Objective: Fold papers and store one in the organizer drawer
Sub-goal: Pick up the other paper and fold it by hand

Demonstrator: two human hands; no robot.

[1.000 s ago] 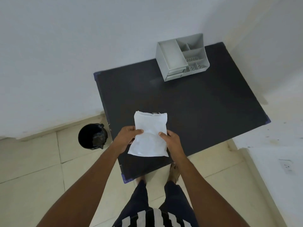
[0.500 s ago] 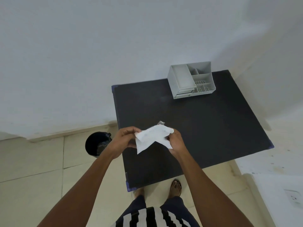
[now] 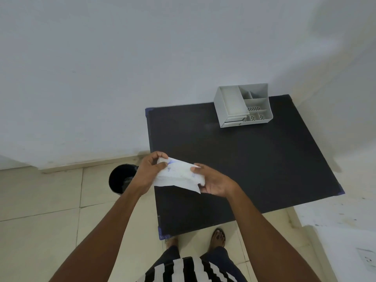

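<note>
- We hold the paper (image 3: 178,177) with both hands above the near-left part of the bench (image 3: 254,169), clear of its surface.
- The left hand (image 3: 149,169) pinches the paper's left end between thumb and curled fingers; the right hand (image 3: 213,183) grips its right end likewise.
- The paper is partly folded. We see faint blue marks on it, too small to read.
- The grey organizer (image 3: 242,107) stands at the far edge of the bench, well apart from the hands, its drawer (image 3: 234,120) low on the front.
- A black bin (image 3: 120,179) stands on the tiled floor (image 3: 40,200) just left of the bench.
- A pale wall (image 3: 122,68) rises behind the bench.
</note>
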